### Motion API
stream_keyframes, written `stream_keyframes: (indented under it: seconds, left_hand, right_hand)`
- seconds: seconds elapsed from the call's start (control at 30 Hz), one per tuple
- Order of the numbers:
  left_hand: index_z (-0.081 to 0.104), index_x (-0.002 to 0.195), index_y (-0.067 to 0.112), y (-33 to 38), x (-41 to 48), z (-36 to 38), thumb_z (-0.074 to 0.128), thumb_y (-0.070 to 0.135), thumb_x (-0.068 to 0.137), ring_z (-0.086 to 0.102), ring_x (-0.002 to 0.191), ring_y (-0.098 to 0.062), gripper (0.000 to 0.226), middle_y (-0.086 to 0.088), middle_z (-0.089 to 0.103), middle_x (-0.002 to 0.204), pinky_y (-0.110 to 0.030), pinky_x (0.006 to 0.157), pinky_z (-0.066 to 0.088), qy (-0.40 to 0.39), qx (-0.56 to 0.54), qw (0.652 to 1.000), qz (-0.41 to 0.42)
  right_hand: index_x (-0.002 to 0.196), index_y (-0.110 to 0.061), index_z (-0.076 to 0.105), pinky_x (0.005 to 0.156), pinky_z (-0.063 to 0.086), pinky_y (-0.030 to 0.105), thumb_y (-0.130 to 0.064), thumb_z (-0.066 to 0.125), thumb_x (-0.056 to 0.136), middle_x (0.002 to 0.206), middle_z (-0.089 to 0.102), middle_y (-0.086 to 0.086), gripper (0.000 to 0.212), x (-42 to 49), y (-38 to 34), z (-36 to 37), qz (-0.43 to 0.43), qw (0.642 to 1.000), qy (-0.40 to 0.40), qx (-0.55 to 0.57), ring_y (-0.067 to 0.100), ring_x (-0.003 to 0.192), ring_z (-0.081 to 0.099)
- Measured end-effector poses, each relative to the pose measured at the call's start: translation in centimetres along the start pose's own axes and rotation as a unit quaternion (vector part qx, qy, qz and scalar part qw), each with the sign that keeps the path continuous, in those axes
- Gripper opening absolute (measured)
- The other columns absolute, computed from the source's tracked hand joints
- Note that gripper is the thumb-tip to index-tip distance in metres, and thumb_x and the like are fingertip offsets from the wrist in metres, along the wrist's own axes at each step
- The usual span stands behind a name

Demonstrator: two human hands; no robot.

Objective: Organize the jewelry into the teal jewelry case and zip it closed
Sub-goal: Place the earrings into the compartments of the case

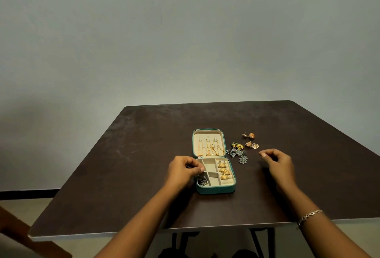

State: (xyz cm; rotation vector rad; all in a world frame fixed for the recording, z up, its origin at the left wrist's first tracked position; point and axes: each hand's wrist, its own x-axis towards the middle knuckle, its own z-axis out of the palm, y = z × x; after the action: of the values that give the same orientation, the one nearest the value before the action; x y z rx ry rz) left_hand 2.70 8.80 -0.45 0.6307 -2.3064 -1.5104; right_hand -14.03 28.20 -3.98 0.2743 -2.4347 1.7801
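The teal jewelry case (216, 190) lies open on the dark table, its lid flat toward the wall with gold chains (209, 147) hung inside. Gold rings (224, 172) fill the right-hand roll of the tray. My left hand (182, 170) hovers over the tray's left compartments and pinches a small dark earring, above dark beaded earrings (202, 181) lying in the front-left compartment. My right hand (276, 162) floats right of the case with fingers loosely curled, holding nothing. Loose silver and yellow flower earrings (238, 152) and gold shell earrings (251, 141) lie between the case and that hand.
The dark brown table (144, 154) stands against a plain grey wall, with its black legs visible below the front edge. A wooden chair part (24, 235) shows at the lower left. A silver bracelet (309, 215) sits on my right wrist.
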Motion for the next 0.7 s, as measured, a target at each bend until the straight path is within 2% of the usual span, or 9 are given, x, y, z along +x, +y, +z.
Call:
stream_keyframes:
  seconds: [0.07,0.2,0.33,0.43,0.53,0.6,0.7]
  left_hand:
    - [0.068,0.073,0.018,0.0,-0.1,0.0,0.068,0.014,0.081,0.063,0.078,-0.012,0.009,0.001,0.069,0.081,-0.024,0.064,0.049,0.012,0.016,1.000,0.011]
    - [0.068,0.079,0.017,0.5,-0.3,0.5,0.065,0.018,0.083,0.056,0.076,-0.004,0.005,0.003,0.066,0.087,-0.019,0.063,0.044,0.064,0.068,0.992,0.083]
    - [0.068,0.080,0.016,1.1,-1.0,1.4,0.066,0.017,0.083,0.053,0.072,0.001,0.004,0.014,0.060,0.078,-0.011,0.059,0.040,0.080,0.092,0.977,0.174]
    - [0.069,0.079,0.014,1.6,-1.3,2.3,0.067,0.015,0.082,0.053,0.076,0.000,0.004,0.016,0.060,0.074,-0.009,0.059,0.038,0.081,0.090,0.965,0.233]
    - [0.069,0.077,0.012,2.1,-1.8,3.7,0.064,0.027,0.079,0.054,0.073,-0.002,0.016,0.015,0.062,0.074,-0.006,0.059,0.036,0.073,0.065,0.955,0.281]
    - [0.068,0.075,0.015,2.4,-2.3,5.2,0.057,0.034,0.078,0.053,0.069,0.002,0.023,0.017,0.061,0.073,-0.004,0.060,0.035,0.059,0.046,0.947,0.312]
    - [0.064,0.078,0.024,2.6,-2.7,7.8,0.056,0.032,0.079,0.052,0.068,0.004,0.012,0.020,0.059,0.072,-0.007,0.060,0.036,0.042,0.023,0.945,0.324]
  right_hand:
    - [0.080,-0.018,0.065,0.083,0.044,0.037,-0.010,0.059,0.087,0.087,0.064,0.002,0.012,0.6,0.2,-0.1,0.004,1.000,0.003,-0.012,0.020,0.093,0.058]
    - [0.080,-0.019,0.064,0.083,0.045,0.040,-0.010,0.061,0.085,0.087,0.063,0.002,0.011,2.3,0.6,-0.1,-0.011,0.997,0.009,-0.079,0.026,0.098,0.056]
    - [0.089,-0.015,0.066,0.082,0.041,0.035,-0.013,0.062,0.084,0.091,0.064,0.006,0.007,4.3,0.8,0.3,-0.031,0.990,0.003,-0.138,0.030,0.105,0.050]
    - [0.104,-0.019,0.064,0.085,0.041,0.036,-0.020,0.061,0.086,0.104,0.063,0.008,0.019,5.7,1.1,0.7,-0.029,0.979,-0.024,-0.202,0.030,0.112,0.044]
    - [0.114,-0.023,0.061,0.091,0.039,0.037,-0.026,0.057,0.088,0.114,0.056,0.009,0.026,6.7,1.2,1.4,-0.033,0.964,-0.054,-0.259,0.030,0.117,0.039]
    - [0.107,-0.024,0.064,0.090,0.040,0.037,-0.029,0.057,0.088,0.112,0.055,0.010,0.020,7.0,1.1,1.6,-0.034,0.959,-0.060,-0.274,0.030,0.116,0.040]
    - [0.089,-0.023,0.067,0.083,0.038,0.033,-0.027,0.061,0.086,0.105,0.057,0.008,0.008,7.0,1.1,1.7,-0.032,0.962,-0.059,-0.264,0.029,0.112,0.042]
